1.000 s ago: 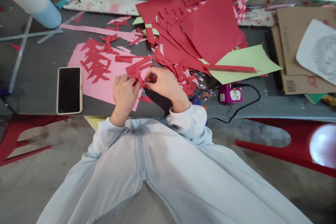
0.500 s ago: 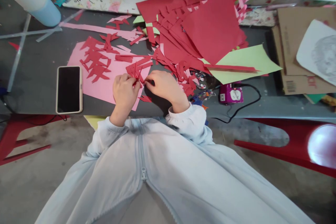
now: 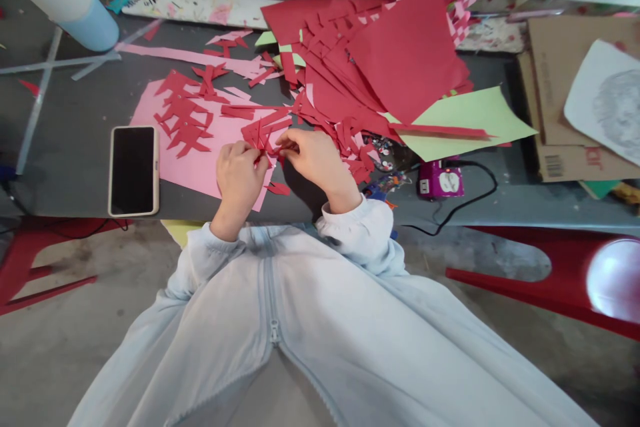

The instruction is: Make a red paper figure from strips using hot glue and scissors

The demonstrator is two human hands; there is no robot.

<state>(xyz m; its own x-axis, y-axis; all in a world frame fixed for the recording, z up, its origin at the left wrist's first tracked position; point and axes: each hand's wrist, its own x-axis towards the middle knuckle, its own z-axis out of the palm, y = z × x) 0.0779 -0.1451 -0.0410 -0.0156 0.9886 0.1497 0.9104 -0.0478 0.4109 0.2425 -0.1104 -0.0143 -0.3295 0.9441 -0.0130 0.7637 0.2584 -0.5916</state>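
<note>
Fingers and thumb of my left hand (image 3: 240, 173) are pinched shut on a narrow red strip (image 3: 271, 152), which lies right at the tips and points across toward my right hand (image 3: 317, 160). That second grip is drawn nearly closed at the strip's other end; whether its fingertips actually clamp the paper I cannot tell, as they cover the spot. Both grips work close together over the right edge of a pink sheet (image 3: 175, 157) on the table (image 3: 75, 107).

Loose red strips (image 3: 250, 112) lie just beyond my fingertips, and one small red scrap (image 3: 279, 189) rests on the near side, between my wrists. Cut red shapes (image 3: 184, 121) are bunched on the left part of the pink sheet, with a phone (image 3: 134, 171) beside its left edge.

Past my right hand, a heap of red scraps (image 3: 350, 140) crowds the space in front of the big pile of red paper (image 3: 400, 53). A green sheet (image 3: 465, 117) sticks out to the right of that, and a purple box (image 3: 440, 179) with a black cord (image 3: 493, 177) sits nearer me.
</note>
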